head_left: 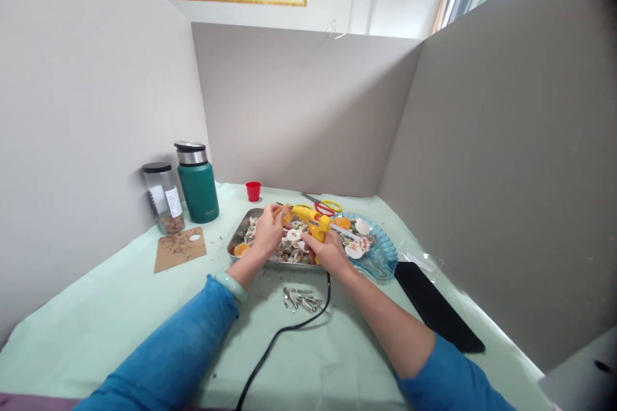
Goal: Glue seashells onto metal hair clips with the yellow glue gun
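My right hand (328, 252) is wrapped round the grip of a yellow glue gun (313, 219), a white glue stick jutting from its back end. The gun's nose points left, close to an orange seashell (285, 213) pinched in my left hand (270, 229). Both hands are above a metal tray (279, 265) filled with small shells. To the right, a blue shell-shaped dish (383, 257) carries larger white and orange shells. Below the tray lie several silver metal clips (303, 299), too small to make out well.
A black cord (270, 345) runs from the gun to the front edge. At the left stand a green flask (198, 189), a clear jar (166, 199) and brown cardboard (180, 250). Scissors (328, 206) and a red cup (253, 191) sit behind. A black slab (438, 308) lies right.
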`<state>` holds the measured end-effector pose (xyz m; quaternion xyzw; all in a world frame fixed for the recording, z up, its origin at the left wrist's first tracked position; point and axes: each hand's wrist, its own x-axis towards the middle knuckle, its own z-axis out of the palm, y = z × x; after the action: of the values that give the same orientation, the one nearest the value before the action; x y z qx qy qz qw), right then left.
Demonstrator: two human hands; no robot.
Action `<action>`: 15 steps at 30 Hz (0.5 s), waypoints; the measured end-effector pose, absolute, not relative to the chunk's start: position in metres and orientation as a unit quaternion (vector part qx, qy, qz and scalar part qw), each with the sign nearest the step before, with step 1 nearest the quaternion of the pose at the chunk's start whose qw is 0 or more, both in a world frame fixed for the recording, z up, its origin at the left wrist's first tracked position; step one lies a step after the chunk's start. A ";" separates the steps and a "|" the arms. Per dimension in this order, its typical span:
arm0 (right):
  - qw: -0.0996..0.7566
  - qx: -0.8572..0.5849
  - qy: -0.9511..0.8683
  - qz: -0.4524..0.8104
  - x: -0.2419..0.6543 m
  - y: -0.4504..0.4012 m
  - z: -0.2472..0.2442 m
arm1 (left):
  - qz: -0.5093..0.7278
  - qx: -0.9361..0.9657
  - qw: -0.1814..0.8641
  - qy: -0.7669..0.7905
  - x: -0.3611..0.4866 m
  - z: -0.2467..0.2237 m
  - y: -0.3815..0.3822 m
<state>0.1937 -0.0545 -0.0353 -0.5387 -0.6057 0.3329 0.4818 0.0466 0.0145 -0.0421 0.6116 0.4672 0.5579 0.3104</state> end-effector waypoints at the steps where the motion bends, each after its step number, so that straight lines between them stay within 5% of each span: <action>1: 0.482 -0.539 -0.605 0.334 0.194 -0.055 -0.035 | 0.559 0.608 0.315 0.467 0.047 -0.042 0.015; 15: 0.471 -0.546 -0.612 0.325 0.195 -0.055 -0.035 | 0.570 0.588 0.352 0.453 0.047 -0.045 0.019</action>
<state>0.1949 -0.0551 -0.0353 -0.5464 -0.6116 0.3247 0.4711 0.0467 0.0189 -0.0453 0.5880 0.4533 0.5700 0.3519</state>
